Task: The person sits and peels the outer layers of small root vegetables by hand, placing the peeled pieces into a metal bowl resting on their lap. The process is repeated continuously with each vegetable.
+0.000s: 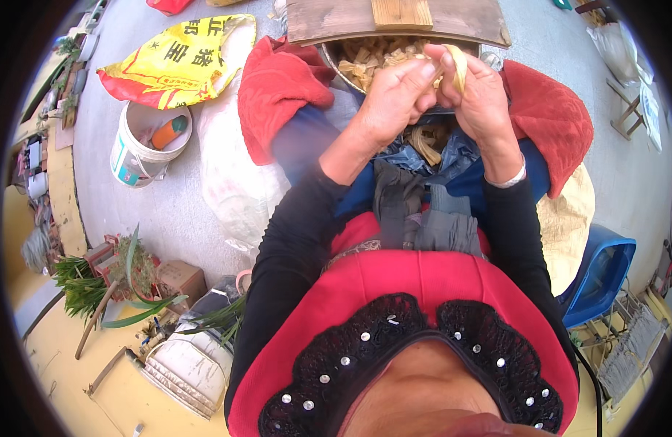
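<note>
My left hand and my right hand are close together over a round metal basin. A pale yellowish flat strip is pinched in the fingers of my right hand and loops over them. The fingertips of my left hand meet my right hand at the strip's lower side; whether they grip its other end is hard to tell. Many folded pale pieces fill the basin, partly under a wooden board. Below my hands, a blue plastic bag lies open between my legs with a folded strip in it.
Red cloths cover both knees. A white bucket holding an orange and green object stands at left, near a yellow printed sack and a white sack. Gray gloves lie on my lap. A blue plastic stool stands at right.
</note>
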### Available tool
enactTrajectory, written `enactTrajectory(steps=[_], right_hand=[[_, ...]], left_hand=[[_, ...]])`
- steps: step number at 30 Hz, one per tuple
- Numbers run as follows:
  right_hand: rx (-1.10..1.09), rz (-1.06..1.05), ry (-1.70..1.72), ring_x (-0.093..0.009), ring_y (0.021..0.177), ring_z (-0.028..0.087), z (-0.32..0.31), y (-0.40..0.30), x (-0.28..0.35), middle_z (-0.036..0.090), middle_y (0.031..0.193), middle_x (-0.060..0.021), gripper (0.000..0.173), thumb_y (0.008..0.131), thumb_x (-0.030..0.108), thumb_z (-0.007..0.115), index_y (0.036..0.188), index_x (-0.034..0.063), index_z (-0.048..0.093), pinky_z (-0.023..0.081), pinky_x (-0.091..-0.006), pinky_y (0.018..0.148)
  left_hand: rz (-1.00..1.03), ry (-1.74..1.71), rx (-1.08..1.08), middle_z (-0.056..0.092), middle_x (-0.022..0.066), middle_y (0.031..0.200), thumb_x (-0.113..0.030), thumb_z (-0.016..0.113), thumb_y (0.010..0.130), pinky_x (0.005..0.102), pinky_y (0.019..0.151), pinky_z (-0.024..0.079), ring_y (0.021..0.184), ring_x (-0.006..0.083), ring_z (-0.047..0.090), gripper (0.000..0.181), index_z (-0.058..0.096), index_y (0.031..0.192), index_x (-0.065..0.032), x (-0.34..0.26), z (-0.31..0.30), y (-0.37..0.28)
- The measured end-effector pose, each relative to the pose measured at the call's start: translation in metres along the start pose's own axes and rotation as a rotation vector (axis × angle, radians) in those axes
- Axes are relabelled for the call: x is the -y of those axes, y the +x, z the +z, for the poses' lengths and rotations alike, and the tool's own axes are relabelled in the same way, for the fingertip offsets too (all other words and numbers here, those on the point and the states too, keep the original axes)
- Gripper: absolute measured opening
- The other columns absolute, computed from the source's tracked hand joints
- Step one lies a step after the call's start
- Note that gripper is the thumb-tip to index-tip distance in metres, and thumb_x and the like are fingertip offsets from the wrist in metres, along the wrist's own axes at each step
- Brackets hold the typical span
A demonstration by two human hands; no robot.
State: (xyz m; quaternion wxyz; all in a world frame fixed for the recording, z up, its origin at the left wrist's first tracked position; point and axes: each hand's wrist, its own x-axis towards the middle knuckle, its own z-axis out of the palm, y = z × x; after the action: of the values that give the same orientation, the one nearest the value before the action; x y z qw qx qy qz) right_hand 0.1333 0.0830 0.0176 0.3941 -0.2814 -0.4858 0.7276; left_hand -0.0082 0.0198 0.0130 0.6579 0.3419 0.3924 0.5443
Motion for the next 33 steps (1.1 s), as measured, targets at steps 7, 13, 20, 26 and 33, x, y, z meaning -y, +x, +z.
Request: enactTrajectory(steps=[7,13,20,26,33], right_hand=[[-0.162,-0.363,-0.691,-0.014,0.081,0.068,-0.010,0.002,-0.036,0.072,0.089,-0.0056,0.021,0.094,0.019,0.061,0.111,0.0106,0.069,0.053,-0.0259,0.070],[-0.113,-0.267,-1.134,-0.027,0.069,0.066,-0.013,-0.021,-0.031,0.066,0.078,-0.0098,0.017,0.092,0.025,0.061,0.100,0.0132,0.069,0.049,-0.0337,0.059],[-0.004,0.009,-0.573,-0.012,0.065,0.056,-0.022,-0.038,-0.051,0.068,0.079,-0.0048,0.028,0.094,0.029,0.063,0.100,0.0024,0.068,0.047,-0.0276,0.062],[0.086,0.425,0.062,-0.011,0.089,0.061,-0.025,-0.044,-0.057,0.066,0.101,-0.0023,0.034,0.098,0.031,0.055,0.114,0.0020,0.063,0.049,-0.0256,0.078],[0.182,0.361,0.184,-0.016,0.104,0.059,-0.030,-0.040,-0.050,0.061,0.115,-0.0069,0.024,0.096,0.017,0.055,0.110,-0.0001,0.065,0.048,-0.0287,0.089]], left_hand=[[0.009,-0.096,-0.063,0.046,-0.0059,0.070,-0.021,0.062,0.094,0.0148,0.043,0.024,0.051,-0.0003,0.033,0.019,0.056,0.107,-0.0086,0.025,0.008,0.000],[0.325,0.918,-0.214,0.055,0.0031,0.068,-0.016,0.062,0.090,0.0293,0.051,0.044,0.057,0.0139,0.054,0.013,0.057,0.090,-0.0038,0.038,-0.010,-0.013],[0.734,1.468,-0.368,0.066,0.0057,0.084,-0.006,0.067,0.073,0.0379,0.066,0.049,0.076,0.0245,0.063,0.024,0.063,0.097,-0.0086,0.048,-0.007,-0.035],[0.923,1.290,-0.410,0.068,0.0048,0.094,-0.007,0.069,0.075,0.0363,0.076,0.048,0.089,0.0257,0.062,0.029,0.066,0.104,-0.0087,0.065,-0.010,-0.025],[0.662,1.003,-0.288,0.063,0.0139,0.110,-0.005,0.067,0.078,0.0372,0.087,0.049,0.101,0.0327,0.060,0.037,0.063,0.115,-0.0035,0.059,-0.005,-0.031]])
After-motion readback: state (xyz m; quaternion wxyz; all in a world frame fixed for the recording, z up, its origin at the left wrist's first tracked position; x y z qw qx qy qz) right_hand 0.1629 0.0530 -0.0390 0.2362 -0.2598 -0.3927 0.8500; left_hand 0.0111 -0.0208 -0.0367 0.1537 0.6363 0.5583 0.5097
